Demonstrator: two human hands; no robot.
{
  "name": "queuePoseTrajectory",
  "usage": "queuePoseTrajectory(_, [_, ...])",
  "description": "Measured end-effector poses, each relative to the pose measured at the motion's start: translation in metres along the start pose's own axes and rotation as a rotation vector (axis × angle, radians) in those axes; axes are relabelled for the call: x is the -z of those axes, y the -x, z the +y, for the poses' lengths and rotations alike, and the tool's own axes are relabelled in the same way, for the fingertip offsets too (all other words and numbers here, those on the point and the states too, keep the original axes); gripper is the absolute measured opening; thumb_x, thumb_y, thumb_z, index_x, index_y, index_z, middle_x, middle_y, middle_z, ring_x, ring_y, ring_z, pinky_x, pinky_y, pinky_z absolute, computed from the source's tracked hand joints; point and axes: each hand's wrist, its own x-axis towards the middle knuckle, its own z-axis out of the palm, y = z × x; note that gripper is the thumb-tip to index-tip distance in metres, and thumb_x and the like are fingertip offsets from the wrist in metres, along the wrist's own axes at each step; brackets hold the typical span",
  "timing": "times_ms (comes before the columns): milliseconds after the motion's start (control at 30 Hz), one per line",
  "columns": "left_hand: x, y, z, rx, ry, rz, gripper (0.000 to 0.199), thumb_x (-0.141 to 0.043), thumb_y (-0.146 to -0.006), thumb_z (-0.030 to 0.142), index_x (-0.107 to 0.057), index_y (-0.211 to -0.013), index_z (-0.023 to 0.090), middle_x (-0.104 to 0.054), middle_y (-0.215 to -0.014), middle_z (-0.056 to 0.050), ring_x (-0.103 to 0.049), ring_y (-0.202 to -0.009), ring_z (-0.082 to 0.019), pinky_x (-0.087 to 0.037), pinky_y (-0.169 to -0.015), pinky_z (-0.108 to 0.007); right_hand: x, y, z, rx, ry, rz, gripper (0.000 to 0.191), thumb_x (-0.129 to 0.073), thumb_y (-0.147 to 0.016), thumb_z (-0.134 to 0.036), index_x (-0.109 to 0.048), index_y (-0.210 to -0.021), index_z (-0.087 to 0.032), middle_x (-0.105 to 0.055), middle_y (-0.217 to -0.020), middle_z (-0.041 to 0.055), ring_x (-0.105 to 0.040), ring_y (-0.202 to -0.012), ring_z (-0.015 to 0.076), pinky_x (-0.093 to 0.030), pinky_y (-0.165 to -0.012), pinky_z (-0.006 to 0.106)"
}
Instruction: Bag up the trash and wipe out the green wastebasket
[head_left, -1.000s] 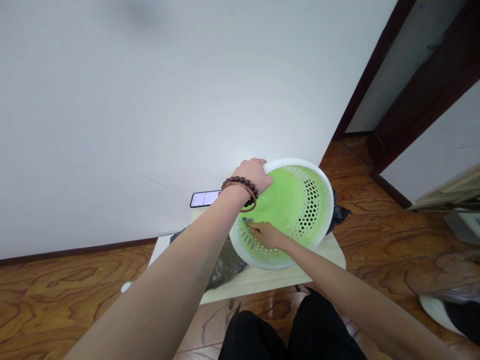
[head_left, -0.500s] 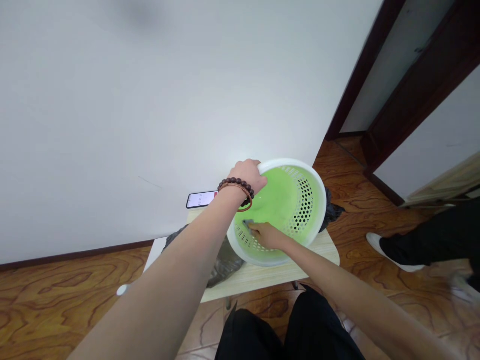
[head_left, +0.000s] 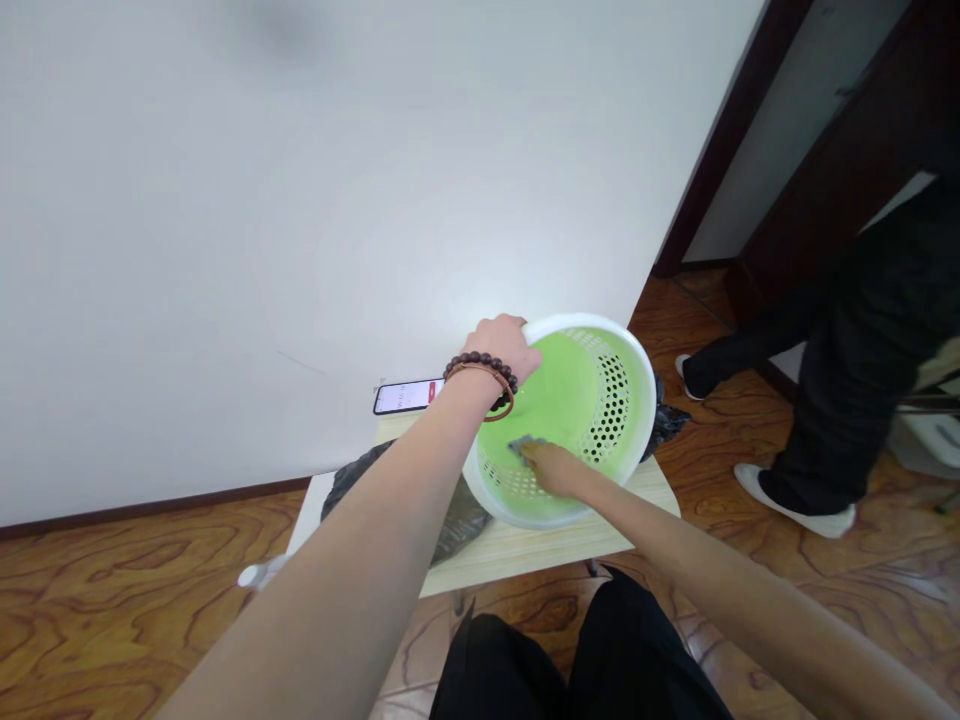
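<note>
A green basket with a white rim [head_left: 643,400] and rows of holes in its side is tilted, its mouth facing me, on a small pale wooden table [head_left: 525,553]. My left hand [head_left: 504,345], with a beaded bracelet at the wrist, is closed over the upper left of the rim. Inside the basket my right hand [head_left: 553,468] pinches a small grey cloth [head_left: 523,444] against the lower inner surface. The fingertips are partly hidden by the cloth and the hand itself.
A phone [head_left: 405,396] lies at the table's back edge by the white wall. Dark plastic bags [head_left: 461,525] lie left of the basket and behind its right side. At the right, a person in black trousers [head_left: 840,390] stands on the wooden floor.
My right hand and the grey cloth have moved right inside the basket. The basket and my left hand have shifted slightly right. More of the person's legs shows at the right.
</note>
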Motion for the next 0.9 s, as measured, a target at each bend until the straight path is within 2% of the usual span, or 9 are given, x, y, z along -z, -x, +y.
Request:
queuePoseTrajectory(67, [-0.001, 0.000, 0.001, -0.008, 0.007, 0.002, 0.034, -0.048, -0.066, 0.027, -0.061, -0.098, 0.023, -0.064, -0.085, -0.009, -0.060, -0.078, -0.022, -0.046, -0.066, -0.030, 0.005, -0.002, 0.015, -0.063, 0.096, -0.004, 0.044, -0.039, -0.075, -0.001, -0.051, -0.117, -0.006, -0.049, -0.122, 0.0177, -0.043, -0.114, 0.0238, -0.032, -0.094, 0.033])
queuePoseTrajectory(133, [-0.002, 0.000, 0.002, -0.013, 0.002, 0.013, 0.034, -0.048, -0.066, 0.027, -0.061, -0.098, 0.022, -0.064, -0.086, -0.009, -0.060, -0.078, -0.023, -0.046, -0.066, -0.030, 0.005, -0.012, 0.013, -0.092, 0.103, 0.000, 0.040, -0.040, -0.074, -0.001, -0.055, -0.111, -0.002, -0.052, -0.117, 0.0215, -0.045, -0.111, 0.0262, -0.034, -0.092, 0.034])
queuePoseTrajectory(233, [-0.002, 0.000, 0.005, -0.008, -0.009, 0.021, 0.033, -0.048, -0.065, 0.027, -0.062, -0.095, 0.022, -0.064, -0.085, -0.009, -0.060, -0.077, -0.022, -0.046, -0.065, -0.029, -0.002, -0.035, -0.017, -0.048, 0.027, -0.016, 0.033, -0.037, -0.084, -0.016, -0.058, -0.109, -0.013, -0.061, -0.107, 0.0098, -0.056, -0.096, 0.0198, -0.041, -0.082, 0.027])
queuePoseTrajectory(333, [-0.001, 0.000, 0.003, -0.019, -0.007, 0.034, 0.033, -0.048, -0.065, 0.027, -0.062, -0.094, 0.022, -0.064, -0.082, -0.009, -0.060, -0.076, -0.022, -0.045, -0.063, -0.028, -0.009, -0.047, -0.039, 0.059, -0.201, 0.117, 0.041, -0.021, -0.091, -0.025, -0.049, -0.120, -0.021, -0.058, -0.114, 0.0001, -0.056, -0.095, 0.0138, -0.042, -0.080, 0.022])
queuePoseTrajectory(400, [0.000, 0.000, 0.000, -0.027, 0.008, 0.039, 0.033, -0.048, -0.064, 0.026, -0.062, -0.094, 0.022, -0.064, -0.079, -0.008, -0.059, -0.073, -0.021, -0.044, -0.061, -0.028, -0.010, -0.044, -0.032, 0.102, -0.246, 0.104, 0.040, -0.022, -0.091, -0.027, -0.050, -0.119, -0.021, -0.057, -0.115, 0.0008, -0.055, -0.096, 0.0147, -0.042, -0.081, 0.023])
queuePoseTrajectory(500, [0.000, 0.005, -0.007, -0.027, 0.050, 0.028, 0.035, -0.047, -0.064, 0.023, -0.062, -0.096, 0.023, -0.064, -0.075, -0.007, -0.058, -0.067, -0.018, -0.043, -0.057, -0.027, -0.008, -0.033, 0.000, 0.008, 0.009, -0.032, 0.036, -0.033, -0.086, -0.020, -0.054, -0.115, -0.018, -0.057, -0.114, 0.0067, -0.054, -0.100, 0.0178, -0.039, -0.085, 0.027])
queuePoseTrajectory(600, [0.001, 0.013, -0.015, -0.031, 0.084, 0.044, 0.038, -0.047, -0.064, 0.022, -0.062, -0.099, 0.023, -0.064, -0.073, -0.007, -0.057, -0.064, -0.017, -0.041, -0.054, -0.025, -0.009, -0.030, 0.024, -0.106, 0.202, -0.031, 0.042, -0.037, -0.079, -0.008, -0.050, -0.119, -0.011, -0.051, -0.121, 0.0143, -0.047, -0.109, 0.0207, -0.035, -0.091, 0.031])
queuePoseTrajectory(767, [0.001, 0.029, -0.032, 0.013, 0.194, 0.126, 0.037, -0.047, -0.072, 0.044, -0.063, -0.098, 0.023, -0.065, -0.074, -0.005, -0.058, -0.066, -0.017, -0.041, -0.058, -0.026, -0.017, -0.043, 0.019, -0.132, 0.272, -0.018, 0.045, -0.038, -0.077, -0.007, -0.047, -0.122, -0.005, -0.042, -0.129, 0.0177, -0.033, -0.122, 0.0219, -0.023, -0.101, 0.034])
queuePoseTrajectory(900, [-0.010, 0.049, -0.044, 0.067, 0.292, 0.256, 0.046, -0.043, -0.073, 0.056, -0.061, -0.098, 0.021, -0.066, -0.080, -0.005, -0.059, -0.073, -0.018, -0.043, -0.062, -0.027, -0.011, -0.050, 0.012, -0.170, 0.308, -0.050, 0.041, -0.038, -0.078, -0.010, -0.052, -0.116, -0.005, -0.045, -0.126, 0.0179, -0.036, -0.120, 0.0230, -0.024, -0.101, 0.034])
